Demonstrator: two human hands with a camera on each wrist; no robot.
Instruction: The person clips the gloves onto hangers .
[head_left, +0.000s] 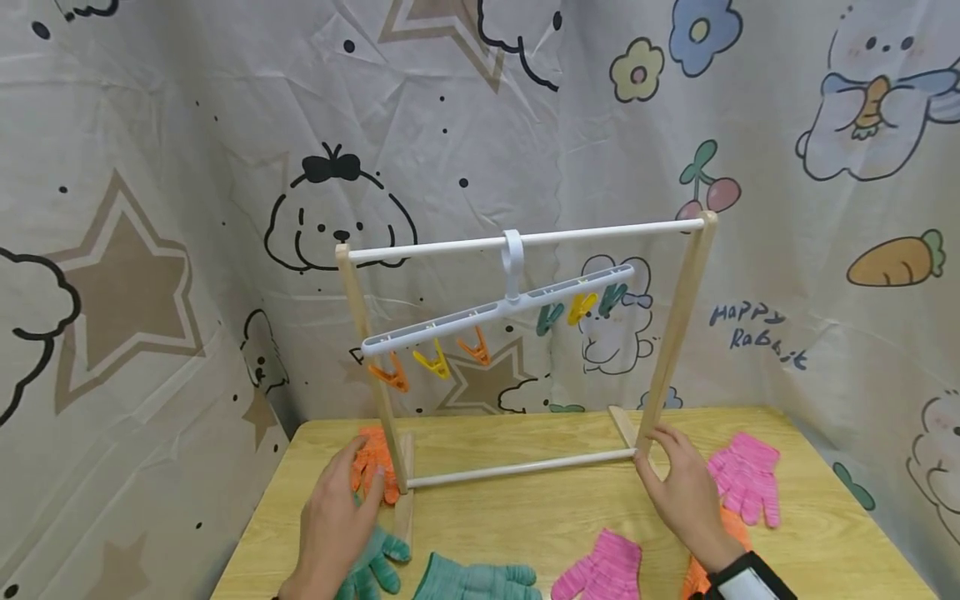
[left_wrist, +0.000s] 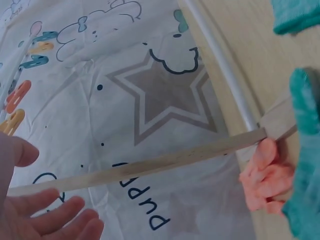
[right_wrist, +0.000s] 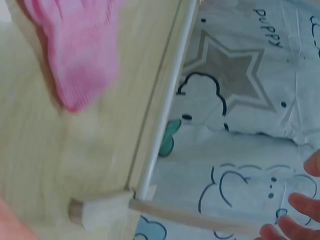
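centrally in the head view, the rack (head_left: 521, 468) bears a tilted hanger (head_left: 480, 313); a jolted post might make it slide. in the left wrist view, the left hand (left_wrist: 55, 219), lower left, spreads loosely. in the right wrist view, the right hand (right_wrist: 302, 206), lower right, looks spread too.

There are 6 gloves (head_left: 744, 477) and 6 clips (head_left: 582, 309) — plus 1 hanger (head_left: 480, 314), 1 rack (head_left: 676, 325) and 2 hands (head_left: 334, 510).

A light yellow wood-grain table (head_left: 510, 517) stands before a wrinkled, whitish fabric curtain (head_left: 517, 158), on which are printed a brown five-pointed star (head_left: 138, 287), an orange carrot (head_left: 891, 262), pink cherries (head_left: 723, 194) and a blue flower (head_left: 703, 52).
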